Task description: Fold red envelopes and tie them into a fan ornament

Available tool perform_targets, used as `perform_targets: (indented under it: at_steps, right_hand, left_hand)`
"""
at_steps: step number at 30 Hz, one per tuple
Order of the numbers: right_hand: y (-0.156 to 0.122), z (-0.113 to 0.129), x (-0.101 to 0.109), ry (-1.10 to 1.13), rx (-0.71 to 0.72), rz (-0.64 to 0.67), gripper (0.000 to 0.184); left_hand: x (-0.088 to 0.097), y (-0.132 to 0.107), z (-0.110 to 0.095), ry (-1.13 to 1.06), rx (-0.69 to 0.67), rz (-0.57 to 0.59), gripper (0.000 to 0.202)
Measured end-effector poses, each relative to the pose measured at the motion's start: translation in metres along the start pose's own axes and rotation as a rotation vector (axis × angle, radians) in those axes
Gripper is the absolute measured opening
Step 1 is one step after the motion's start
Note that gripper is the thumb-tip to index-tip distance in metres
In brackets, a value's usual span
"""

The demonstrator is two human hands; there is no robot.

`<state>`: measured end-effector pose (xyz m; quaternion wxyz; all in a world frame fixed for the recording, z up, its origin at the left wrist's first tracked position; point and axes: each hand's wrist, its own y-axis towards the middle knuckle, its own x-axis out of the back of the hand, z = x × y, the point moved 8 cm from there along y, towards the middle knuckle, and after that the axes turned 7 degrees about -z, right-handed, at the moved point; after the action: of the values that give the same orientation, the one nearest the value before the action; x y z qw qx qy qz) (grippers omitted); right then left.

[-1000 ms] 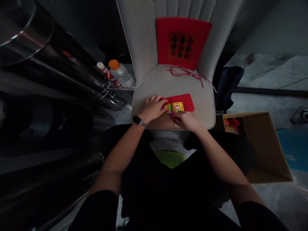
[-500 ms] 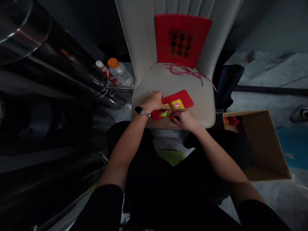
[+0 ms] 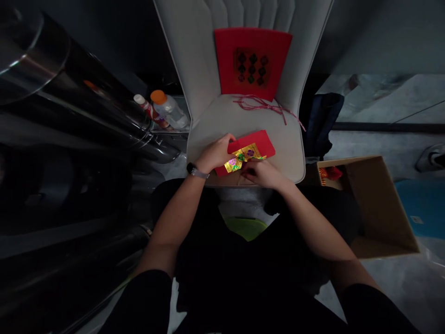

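Note:
A red paper piece [image 3: 262, 138] lies slanted near the front of the chair seat, with a shiny gold patterned strip [image 3: 251, 151] in purple and green along it. My left hand [image 3: 219, 152] grips the red paper's left end, thumb over its face and fingers round the far edge. At the lower edge of the gold strip, my right hand [image 3: 263, 173] has its fingers bent and pinched together. What sits between those fingertips is hidden. A faint thin strand seems to show just below them. Farther back, a larger red sheet [image 3: 283, 51] with dark diamond shapes leans on the backrest.
Pink-red cord [image 3: 259, 104] lies on the grey chair seat [image 3: 205, 123] before the leaning sheet. Two bottles, one orange-capped [image 3: 170, 111], stand left of the chair. To the right, an open cardboard box [image 3: 378, 204] holds small red items; a blue object [image 3: 422, 204] lies beyond it.
The view has shifted slightly. More of the gold strip shows now, since my left thumb has drawn back from it. My right hand stays at the lower edge, its fingers more curled.

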<state>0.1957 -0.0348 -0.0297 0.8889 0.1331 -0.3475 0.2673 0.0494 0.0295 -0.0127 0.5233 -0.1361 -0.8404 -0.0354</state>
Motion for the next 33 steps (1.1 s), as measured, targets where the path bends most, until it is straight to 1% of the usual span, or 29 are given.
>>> perform_targets:
  at_steps: [1,2,3,4,5,6,7,8,9,10,11,12,13,15,17,19,21,23,25,27,29,31,33]
  right_hand:
    - [-0.002,0.001,0.013,0.022,0.021,-0.072,0.010]
    - [-0.004,-0.001,0.032,0.032,0.025,-0.201,0.011]
    - [-0.008,-0.007,0.054,0.034,0.014,-0.374,0.019]
    - [-0.016,-0.016,0.078,0.030,-0.015,-0.572,0.034]
    - [-0.024,-0.028,0.097,0.039,-0.049,-0.745,0.053]
    - [-0.030,-0.040,0.108,0.079,-0.073,-0.834,0.074]
    - [-0.031,-0.054,0.112,0.148,-0.091,-0.858,0.091]
    - [-0.029,-0.068,0.109,0.241,-0.109,-0.817,0.101]
    - [-0.025,-0.081,0.101,0.343,-0.129,-0.734,0.104]
    - [-0.020,-0.092,0.089,0.443,-0.156,-0.640,0.103]
    - [-0.016,-0.100,0.076,0.524,-0.191,-0.558,0.097]
    - [-0.014,-0.105,0.064,0.582,-0.229,-0.503,0.086]
    - [-0.013,-0.109,0.054,0.619,-0.266,-0.478,0.073]
    - [-0.012,-0.111,0.044,0.643,-0.313,-0.491,0.051]
    - [-0.011,-0.109,0.041,0.643,-0.317,-0.515,0.041]
    - [-0.012,-0.106,0.041,0.642,-0.308,-0.510,0.040]
    - [-0.013,-0.106,0.042,0.642,-0.305,-0.497,0.041]
    - [-0.014,-0.107,0.043,0.639,-0.299,-0.492,0.041]
    - [-0.015,-0.108,0.042,0.648,-0.290,-0.485,0.040]
    - [-0.015,-0.107,0.041,0.663,-0.284,-0.481,0.042]
    - [-0.016,-0.105,0.042,0.669,-0.275,-0.505,0.047]
    - [-0.017,-0.101,0.046,0.659,-0.271,-0.554,0.050]
    - [-0.018,-0.096,0.051,0.659,-0.267,-0.603,0.048]
  left_hand:
    - [0.008,-0.005,-0.007,0.013,-0.032,-0.041,0.048]
    - [0.015,-0.011,-0.014,0.038,-0.060,-0.080,0.047]
    - [0.021,-0.017,-0.021,0.058,-0.095,-0.111,0.047]
    - [0.026,-0.023,-0.028,0.074,-0.130,-0.131,0.047]
    - [0.028,-0.028,-0.033,0.088,-0.160,-0.146,0.046]
    - [0.030,-0.033,-0.038,0.096,-0.190,-0.157,0.046]
    - [0.030,-0.037,-0.042,0.102,-0.216,-0.164,0.045]
    - [0.029,-0.041,-0.044,0.106,-0.236,-0.171,0.044]
    - [0.027,-0.043,-0.047,0.107,-0.253,-0.178,0.043]
    - [0.026,-0.046,-0.049,0.106,-0.268,-0.183,0.041]
    - [0.024,-0.047,-0.050,0.107,-0.280,-0.187,0.039]
    - [0.022,-0.049,-0.051,0.110,-0.288,-0.192,0.036]
    - [0.020,-0.050,-0.051,0.116,-0.294,-0.196,0.033]
    - [0.020,-0.053,-0.049,0.119,-0.297,-0.209,0.030]
    - [0.023,-0.056,-0.038,0.078,-0.275,-0.240,0.033]
    - [0.026,-0.059,-0.018,-0.041,-0.223,-0.278,0.042]
    - [0.022,-0.061,0.009,-0.237,-0.139,-0.290,0.051]
    - [0.009,-0.061,0.035,-0.488,-0.045,-0.270,0.058]
    - [-0.005,-0.061,0.050,-0.638,0.020,-0.296,0.057]
    - [-0.016,-0.062,0.056,-0.715,0.083,-0.357,0.053]
    - [-0.024,-0.061,0.053,-0.776,0.125,-0.421,0.048]
    - [-0.028,-0.059,0.045,-0.808,0.114,-0.468,0.042]
    - [-0.030,-0.056,0.037,-0.829,0.075,-0.496,0.040]
